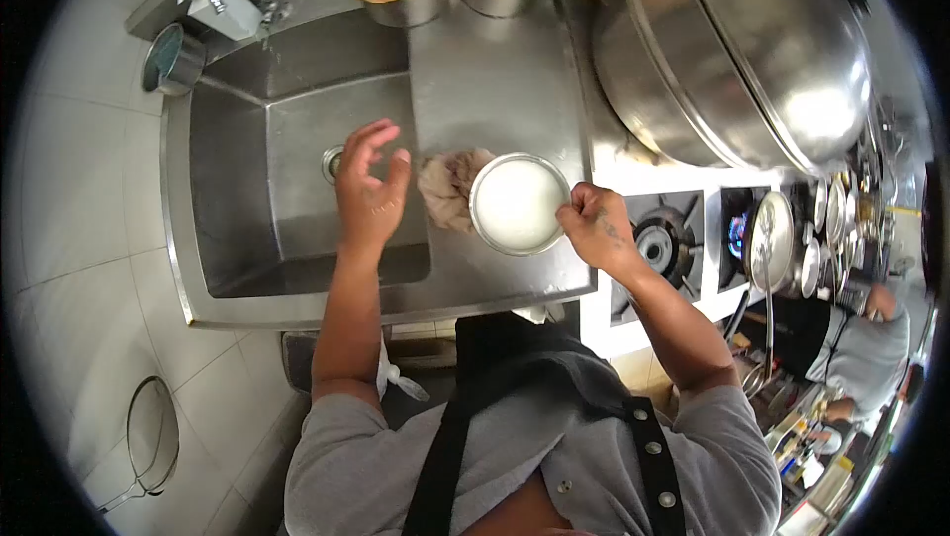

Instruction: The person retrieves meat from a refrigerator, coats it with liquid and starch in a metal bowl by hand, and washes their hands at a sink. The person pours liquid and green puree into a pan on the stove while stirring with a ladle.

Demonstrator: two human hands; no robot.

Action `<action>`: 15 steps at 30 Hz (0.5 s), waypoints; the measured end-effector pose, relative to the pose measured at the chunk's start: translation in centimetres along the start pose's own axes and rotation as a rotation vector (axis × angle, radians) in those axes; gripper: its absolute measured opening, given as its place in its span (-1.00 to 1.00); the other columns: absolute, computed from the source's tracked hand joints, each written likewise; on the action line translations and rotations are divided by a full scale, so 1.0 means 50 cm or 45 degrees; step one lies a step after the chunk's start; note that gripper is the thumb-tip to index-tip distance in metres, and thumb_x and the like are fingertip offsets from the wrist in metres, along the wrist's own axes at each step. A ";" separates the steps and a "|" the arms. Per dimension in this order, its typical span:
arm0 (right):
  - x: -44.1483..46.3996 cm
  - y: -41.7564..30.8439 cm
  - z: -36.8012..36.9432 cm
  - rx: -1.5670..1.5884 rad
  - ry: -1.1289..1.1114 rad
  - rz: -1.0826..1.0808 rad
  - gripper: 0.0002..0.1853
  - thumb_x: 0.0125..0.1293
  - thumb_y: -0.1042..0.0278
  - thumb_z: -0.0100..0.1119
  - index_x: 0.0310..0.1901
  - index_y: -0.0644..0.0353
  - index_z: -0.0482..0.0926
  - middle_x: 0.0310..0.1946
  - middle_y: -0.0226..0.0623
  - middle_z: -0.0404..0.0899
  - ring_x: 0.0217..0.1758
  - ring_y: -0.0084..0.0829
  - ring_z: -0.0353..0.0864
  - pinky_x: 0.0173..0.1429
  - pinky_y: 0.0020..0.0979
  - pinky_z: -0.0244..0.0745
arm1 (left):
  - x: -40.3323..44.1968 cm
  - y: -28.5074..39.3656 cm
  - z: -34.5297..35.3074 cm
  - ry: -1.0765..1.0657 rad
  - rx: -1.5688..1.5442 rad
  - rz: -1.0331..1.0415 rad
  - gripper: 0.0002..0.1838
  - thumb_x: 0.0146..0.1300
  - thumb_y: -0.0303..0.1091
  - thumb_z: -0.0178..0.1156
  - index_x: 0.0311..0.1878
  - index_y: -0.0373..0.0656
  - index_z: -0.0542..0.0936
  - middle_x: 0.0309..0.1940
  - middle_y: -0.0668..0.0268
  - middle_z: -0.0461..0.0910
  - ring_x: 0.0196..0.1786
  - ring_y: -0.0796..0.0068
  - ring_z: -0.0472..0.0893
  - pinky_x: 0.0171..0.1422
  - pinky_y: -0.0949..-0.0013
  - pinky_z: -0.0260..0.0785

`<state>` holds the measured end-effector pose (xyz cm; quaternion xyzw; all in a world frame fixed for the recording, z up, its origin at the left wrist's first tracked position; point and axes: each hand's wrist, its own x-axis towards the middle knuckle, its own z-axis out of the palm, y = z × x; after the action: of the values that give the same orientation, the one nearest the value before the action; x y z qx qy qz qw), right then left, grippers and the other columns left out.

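Note:
My right hand (600, 225) is closed on the near right side of a round metal pot (563, 180); whether it grips a handle or the rim is hidden by the fingers. White liquid (519, 203) fills much of the pot. Over the sink basin (341, 229), my left hand (370, 190) is held up with its fingers apart and nothing in it. Between the two hands, a crumpled brownish cloth (447, 192) lies on the steel counter (495, 81), right beside the pot.
A large domed steel vessel (732, 51) stands at the back right, near a gas burner (658, 242). A flame (736, 235) burns farther right, beside a pan (773, 229). Bagged food sits in metal containers (408, 9) behind. Another person (861, 338) works at far right.

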<state>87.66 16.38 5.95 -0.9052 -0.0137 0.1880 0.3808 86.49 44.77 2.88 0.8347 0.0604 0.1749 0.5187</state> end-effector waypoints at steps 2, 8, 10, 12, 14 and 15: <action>-0.035 0.059 -0.004 -0.054 0.021 0.028 -0.76 0.05 0.32 0.11 -0.59 0.33 0.42 -0.71 -0.06 0.44 -0.63 -0.17 0.45 -0.43 -0.20 0.39 | -0.050 0.079 0.050 -0.187 0.031 0.178 -0.66 0.07 -0.48 0.23 -0.03 -0.21 0.54 0.04 0.15 0.50 0.10 0.17 0.49 0.15 0.27 0.36; -0.087 0.228 0.040 0.104 0.004 -0.132 -0.80 0.06 0.27 0.15 -0.49 0.26 0.56 -0.51 0.03 0.56 -0.41 0.01 0.58 -0.27 -0.09 0.45 | -0.205 0.164 0.238 -0.816 0.361 0.277 -0.53 -0.02 -0.48 0.29 0.04 -0.26 0.52 0.11 0.11 0.46 0.16 0.09 0.46 0.27 0.22 0.29; -0.097 0.248 0.051 0.243 0.042 -0.079 -0.78 0.06 0.25 0.16 -0.49 0.27 0.57 -0.47 0.05 0.57 -0.34 0.03 0.59 -0.20 -0.11 0.48 | -0.225 0.163 0.274 -0.885 0.509 0.259 -0.48 -0.09 -0.49 0.33 0.04 -0.29 0.51 0.11 0.10 0.45 0.17 0.08 0.44 0.27 0.22 0.29; -0.105 0.264 0.045 0.243 0.075 -0.254 -0.74 0.09 0.21 0.18 -0.42 0.29 0.58 -0.41 0.05 0.59 -0.27 0.05 0.59 -0.13 -0.09 0.48 | -0.235 0.169 0.303 -0.896 0.650 0.270 -0.43 -0.17 -0.48 0.37 0.03 -0.29 0.51 0.08 0.09 0.44 0.17 0.07 0.42 0.27 0.20 0.28; -0.106 0.283 0.049 0.074 0.011 -0.309 -0.74 0.13 0.19 0.21 -0.35 0.26 0.57 -0.42 0.03 0.59 -0.29 0.05 0.58 -0.17 -0.10 0.47 | -0.246 0.173 0.323 -0.871 0.761 0.299 -0.40 -0.24 -0.46 0.39 0.02 -0.28 0.52 0.03 0.09 0.45 0.15 0.06 0.41 0.26 0.17 0.27; -0.137 0.290 -0.003 0.096 -0.015 -0.350 -0.71 0.14 0.16 0.21 -0.30 0.26 0.56 -0.37 0.03 0.59 -0.25 0.05 0.58 -0.15 -0.10 0.46 | -0.251 0.194 0.329 -0.883 0.798 0.296 -0.39 -0.25 -0.46 0.40 0.02 -0.29 0.52 0.01 0.09 0.45 0.14 0.05 0.41 0.26 0.17 0.28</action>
<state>79.63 4.83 -1.77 -0.8786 -0.1329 0.1398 0.4368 79.85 22.94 2.00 0.9611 -0.1602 -0.0834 0.2088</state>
